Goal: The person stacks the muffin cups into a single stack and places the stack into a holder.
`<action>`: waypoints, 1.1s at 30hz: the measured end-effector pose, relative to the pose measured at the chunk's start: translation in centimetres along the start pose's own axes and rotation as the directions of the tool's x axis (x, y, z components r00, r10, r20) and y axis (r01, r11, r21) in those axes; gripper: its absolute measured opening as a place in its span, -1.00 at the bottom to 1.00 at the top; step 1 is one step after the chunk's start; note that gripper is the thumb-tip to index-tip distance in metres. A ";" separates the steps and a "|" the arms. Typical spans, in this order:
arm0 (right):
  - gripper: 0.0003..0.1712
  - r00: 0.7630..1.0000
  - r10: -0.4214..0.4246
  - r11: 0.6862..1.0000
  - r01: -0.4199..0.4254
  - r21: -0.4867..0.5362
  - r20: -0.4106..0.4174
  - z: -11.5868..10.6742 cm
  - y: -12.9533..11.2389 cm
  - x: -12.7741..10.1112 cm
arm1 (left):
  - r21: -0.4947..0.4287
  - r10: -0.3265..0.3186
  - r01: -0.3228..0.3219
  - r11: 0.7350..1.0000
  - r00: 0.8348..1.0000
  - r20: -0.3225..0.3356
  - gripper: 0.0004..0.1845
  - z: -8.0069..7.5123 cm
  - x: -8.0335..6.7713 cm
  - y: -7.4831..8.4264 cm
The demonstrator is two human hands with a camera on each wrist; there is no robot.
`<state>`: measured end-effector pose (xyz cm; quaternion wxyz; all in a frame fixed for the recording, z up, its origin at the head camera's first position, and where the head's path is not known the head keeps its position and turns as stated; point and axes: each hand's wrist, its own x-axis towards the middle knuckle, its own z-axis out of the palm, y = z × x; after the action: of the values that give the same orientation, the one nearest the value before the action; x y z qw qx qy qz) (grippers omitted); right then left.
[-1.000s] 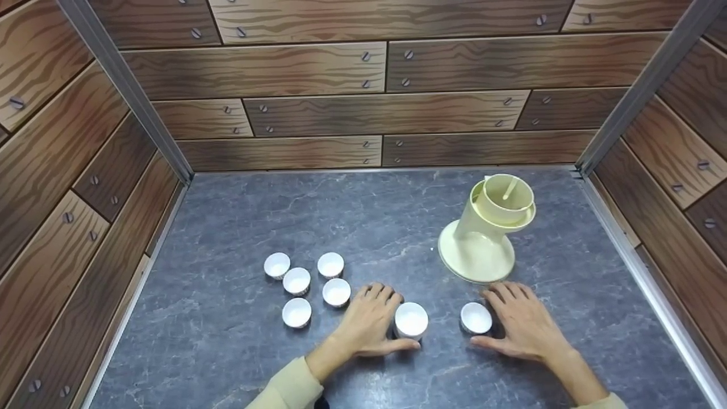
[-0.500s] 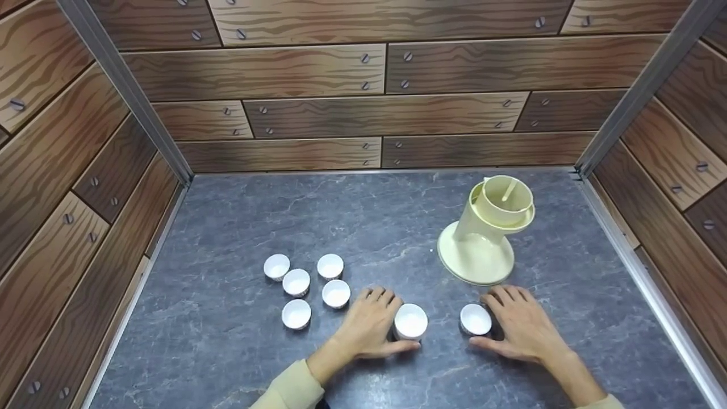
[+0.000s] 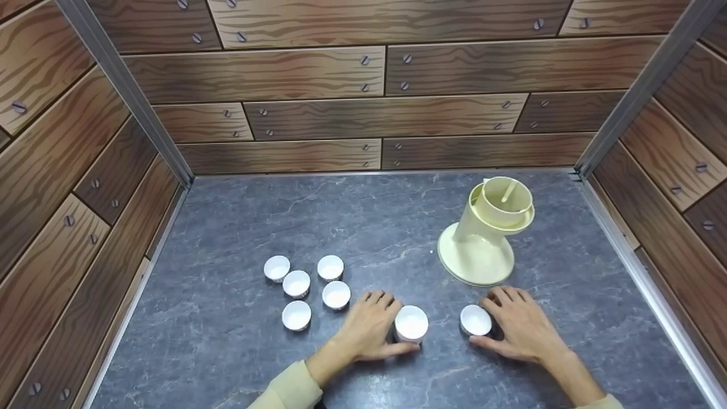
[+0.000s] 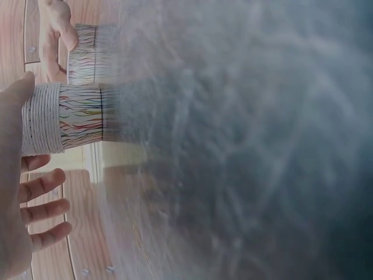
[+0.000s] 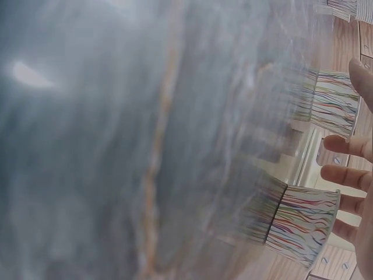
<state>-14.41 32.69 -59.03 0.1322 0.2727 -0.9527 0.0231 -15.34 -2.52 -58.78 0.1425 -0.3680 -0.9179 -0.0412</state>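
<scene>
In the head view, my left hand (image 3: 369, 328) lies at the left side of a stack of nested paper cups (image 3: 411, 324), thumb along its near side. The left wrist view shows the stack's layered white rims and coloured squiggly lines, with straight, spread fingers (image 4: 44, 186) past it. My right hand (image 3: 522, 326) reaches around a single white paper cup (image 3: 476, 320), thumb in front, fingers behind. In the right wrist view this cup (image 5: 335, 99) appears between thumb and straight fingers. Another lined cup (image 5: 303, 224) stands under the palm, hidden by the hand in the head view.
Several white paper cups (image 3: 296, 283) stand loosely grouped to the left on the dark marbled tabletop (image 3: 227, 358). Behind my right hand rises a pale yellow plastic stand (image 3: 477, 250) with a round base and a slanted tube top. Wood-patterned walls (image 3: 318, 119) enclose the back and sides.
</scene>
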 end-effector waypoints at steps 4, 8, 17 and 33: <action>-0.18 1.000 0.009 1.000 -0.009 0.001 0.007 -0.1 0.0 0.1 | -0.027 -0.005 0.005 1.000 1.000 0.003 -0.17 0.0 0.0 -0.1; -0.20 1.000 0.003 1.000 -0.003 0.002 0.010 -0.2 0.0 0.3 | -0.037 -0.005 0.005 0.999 1.000 -0.010 -0.18 0.0 0.0 -0.3; -0.24 1.000 -0.011 1.000 0.011 -0.001 0.005 -0.3 -0.1 0.6 | -0.025 0.002 -0.003 1.000 1.000 -0.025 -0.18 -0.1 0.3 -0.6; -0.27 0.996 -0.058 0.998 0.058 -0.004 -0.068 -0.6 -0.4 1.1 | -0.006 -0.019 0.019 1.000 0.999 -0.037 -0.18 0.3 0.5 -0.9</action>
<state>-14.97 31.85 -58.19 0.1655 0.2992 -0.9393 0.0276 -16.35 -2.75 -58.85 0.1583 -0.3589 -0.9184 -0.0519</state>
